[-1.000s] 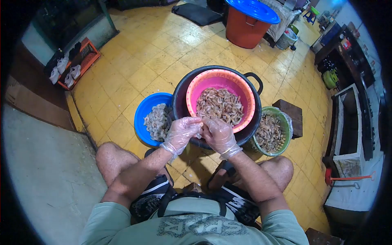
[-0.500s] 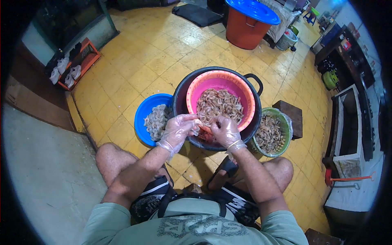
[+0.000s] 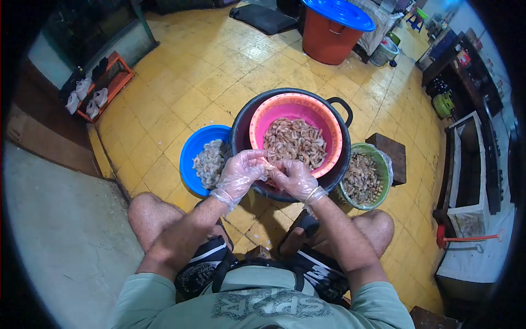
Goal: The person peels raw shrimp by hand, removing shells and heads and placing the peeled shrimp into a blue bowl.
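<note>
Both my hands wear clear plastic gloves and meet over the near rim of a pink basin (image 3: 297,99). My left hand (image 3: 240,176) pinches a shrimp (image 3: 268,165). My right hand (image 3: 297,179) has its fingers closed on the same shrimp, whose body is mostly hidden by the fingers. Unpeeled-looking brown shrimp (image 3: 296,140) fill the basin, which rests inside a large black tub (image 3: 245,116). To the left, a blue basin (image 3: 189,147) holds pale, peeled-looking shrimp (image 3: 210,164). On the right is a green basket (image 3: 387,171) with brownish shrimp or shells (image 3: 361,178).
A dark wooden block (image 3: 390,156) stands behind the green basket. Farther off on the yellow tiled floor (image 3: 181,88) are a red bucket (image 3: 329,44) with a blue lid (image 3: 342,15) and an orange shoe rack (image 3: 112,88). A grey wall (image 3: 60,225) borders my left side.
My right hand has shifted slightly left and down, so its fingers now meet those of my left hand at the shrimp. My left hand stays nearly in place.
</note>
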{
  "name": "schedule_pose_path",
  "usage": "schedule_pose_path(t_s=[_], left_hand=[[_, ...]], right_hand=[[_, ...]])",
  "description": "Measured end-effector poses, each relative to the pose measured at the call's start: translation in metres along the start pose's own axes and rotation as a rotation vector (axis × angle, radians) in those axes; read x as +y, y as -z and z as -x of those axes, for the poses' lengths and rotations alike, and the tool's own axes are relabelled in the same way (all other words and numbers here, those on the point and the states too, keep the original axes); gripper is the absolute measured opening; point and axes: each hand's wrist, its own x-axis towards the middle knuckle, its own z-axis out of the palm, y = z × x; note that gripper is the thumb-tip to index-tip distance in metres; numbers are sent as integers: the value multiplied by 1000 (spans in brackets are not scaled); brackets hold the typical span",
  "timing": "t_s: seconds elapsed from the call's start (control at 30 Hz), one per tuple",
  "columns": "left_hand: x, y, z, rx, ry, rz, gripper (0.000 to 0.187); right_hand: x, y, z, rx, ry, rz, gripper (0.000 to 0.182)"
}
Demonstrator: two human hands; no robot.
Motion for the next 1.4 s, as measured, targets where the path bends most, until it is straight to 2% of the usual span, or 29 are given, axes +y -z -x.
schedule_pose_path(t_s=[0.1,0.2,0.3,0.37,0.4,0.47,0.5,0.63,0.67,0.73,0.8,0.87,0.93,0.97,1.0,1.07,1.1,1.17,1.2,1.27,1.3,1.37,1.4], left_hand=[[0,0,-3,16,-53,-36,39],[2,6,-8,55,-118,-60,36],[10,14,-9,69,-99,-9,37],[16,16,-9,76,-70,-13,45],[18,15,-8,75,-69,-13,45],[19,13,-6,61,-69,-40,39],[17,10,-5,59,-68,-41,39],[8,-3,2,-3,-138,-106,40],[8,-4,2,-14,-155,-127,40],[14,-1,0,-7,-132,-74,40],[24,5,-2,-4,-86,141,40],[42,11,-2,63,-103,44,41],[54,29,-7,123,-220,79,41],[59,42,-10,231,-274,12,40],[65,56,-12,338,-327,-56,40],[85,79,-11,488,-355,-75,40],[88,91,-12,485,-354,-74,40],[87,115,-14,618,-446,-212,38],[84,124,-14,620,-444,-209,38],[73,138,-17,587,-405,-468,28],[76,134,-15,587,-401,-465,28],[86,121,-10,611,-268,-934,19],[82,122,-12,612,-265,-931,19]], right_hand=[[-11,8,1,-54,-5,0,24],[1,15,-3,-116,-9,157,25],[8,15,-4,-76,-83,91,25],[-7,16,0,129,-41,277,21],[-3,11,-1,129,-42,277,21],[5,-3,-4,320,211,30,20],[-6,-3,-1,275,283,163,21],[-12,-10,3,242,424,196,15],[-13,-8,4,242,423,196,15],[-20,-1,6,226,293,283,14],[-11,1,3,232,223,297,15],[0,2,0,237,153,310,15],[11,4,-1,144,111,338,17],[24,-1,0,209,301,465,18],[32,-6,-1,212,295,466,18],[44,-17,-4,-4,167,849,19],[50,-22,0,82,315,763,17],[31,-25,4,25,245,829,17],[24,-25,5,-33,177,894,16],[29,-25,-1,-66,144,922,18],[27,-24,-3,-96,107,941,19],[23,-23,-5,-128,68,963,19],[19,-25,-5,-144,58,954,19]])
